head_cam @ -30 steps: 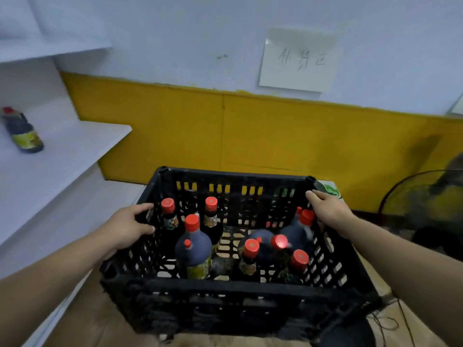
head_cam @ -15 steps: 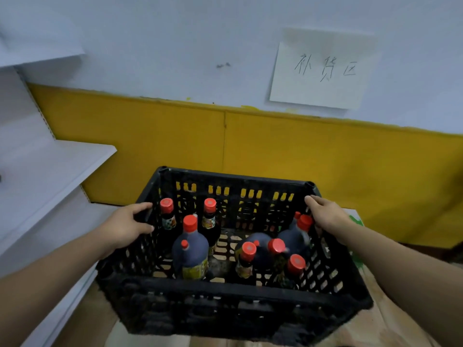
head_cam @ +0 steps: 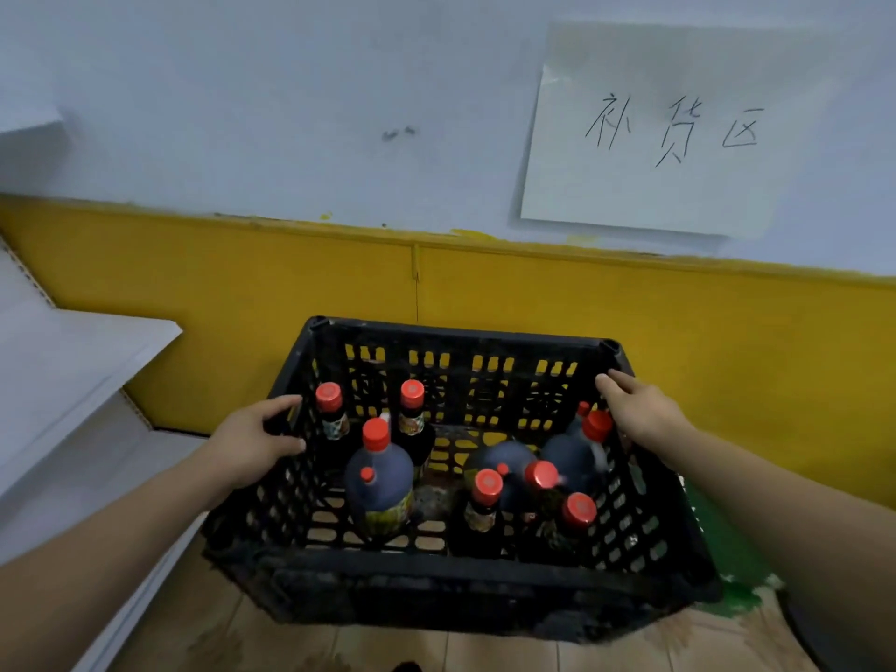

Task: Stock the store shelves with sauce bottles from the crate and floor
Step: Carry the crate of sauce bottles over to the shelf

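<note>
A black plastic crate (head_cam: 465, 586) hangs in front of me, above the floor. My left hand (head_cam: 254, 441) grips its left rim and my right hand (head_cam: 637, 412) grips its right rim. Inside stand several dark sauce bottles with red caps. A big jug-shaped bottle (head_cam: 379, 477) is at the left, with two slim bottles (head_cam: 411, 409) behind it. More bottles (head_cam: 543, 482) crowd the right side, some leaning.
White store shelves (head_cam: 72, 361) run along the left, their boards bare in this view. A yellow and white wall (head_cam: 485, 293) is straight ahead, with a handwritten paper sign (head_cam: 649, 133) on it. Tiled floor (head_cam: 388, 652) shows below the crate, and something green (head_cam: 732, 579) lies at its right.
The crate has come up and closer to the wall while both hands keep their hold. The view swung right: the bottle on the left shelf and the fan at the right have left the frame.
</note>
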`<state>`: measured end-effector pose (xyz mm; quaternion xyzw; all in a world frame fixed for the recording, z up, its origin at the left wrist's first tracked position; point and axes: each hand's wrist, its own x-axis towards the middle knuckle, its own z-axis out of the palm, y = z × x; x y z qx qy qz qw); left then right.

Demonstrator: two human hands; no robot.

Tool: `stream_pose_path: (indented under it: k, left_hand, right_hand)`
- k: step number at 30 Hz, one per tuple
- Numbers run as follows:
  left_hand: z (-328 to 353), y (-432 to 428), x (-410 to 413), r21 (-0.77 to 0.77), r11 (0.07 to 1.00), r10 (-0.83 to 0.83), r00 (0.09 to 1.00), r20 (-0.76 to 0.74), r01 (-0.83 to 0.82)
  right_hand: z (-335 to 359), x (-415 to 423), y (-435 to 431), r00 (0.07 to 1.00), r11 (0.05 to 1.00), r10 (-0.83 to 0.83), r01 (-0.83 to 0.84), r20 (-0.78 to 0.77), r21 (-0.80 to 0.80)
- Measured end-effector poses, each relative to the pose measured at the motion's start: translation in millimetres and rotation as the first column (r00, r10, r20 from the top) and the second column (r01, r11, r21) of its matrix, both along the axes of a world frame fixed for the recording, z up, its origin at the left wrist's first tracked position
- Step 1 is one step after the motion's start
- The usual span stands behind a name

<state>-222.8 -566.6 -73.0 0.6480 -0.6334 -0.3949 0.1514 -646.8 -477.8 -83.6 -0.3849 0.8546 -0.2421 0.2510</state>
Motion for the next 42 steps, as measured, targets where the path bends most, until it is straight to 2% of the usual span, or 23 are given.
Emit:
stream_pose_path:
  k: [8,13,18,22,29,38,42]
  left_hand:
    - [-12.0,-85.6,-15.7,0.086,0.994,-0.073,0.997,-0.014,0.074]
    - [-47.5,-154.9,-10.6,0.158,0.975,-0.15,0.987,-0.048,0.156]
    - [-64.1,-204.3,-12.3,0.148,0.966,-0.208,0.978,-0.029,0.21]
    - [-71.1,-216.7,-0.4,0.114,0.973,-0.196,0.98,-0.042,0.2]
    - [-116.4,-234.2,37.2,0.172,0.979,-0.093,0.992,-0.082,0.106]
    - [-237.8,-323.7,132.4,0.335,0.926,-0.14,0.982,-0.126,0.175]
    - [-293.1,-344.1,166.1,0.349,0.923,-0.111,0.981,-0.162,0.162]
  right_hand:
    - [-6.4,-6.0,-65.3,0.999,0.999,-0.043,0.043,-0.03,0.026]
    - [-38.9,2.2,-110.1,0.995,0.993,-0.103,0.104,-0.008,0.06]
    - [-70.9,16.5,-127.5,0.986,0.984,-0.165,0.164,0.019,0.073]
    - [-87.4,32.9,-136.7,0.98,0.98,-0.191,0.188,0.056,0.062]
    - [-113.9,58.7,-176.7,0.986,0.986,-0.151,0.146,0.067,0.085]
    - [-213.0,160.9,-245.4,0.968,0.943,-0.229,0.196,0.097,0.27]
    - [-277.1,200.1,-274.8,0.956,0.935,-0.268,0.228,0.12,0.272]
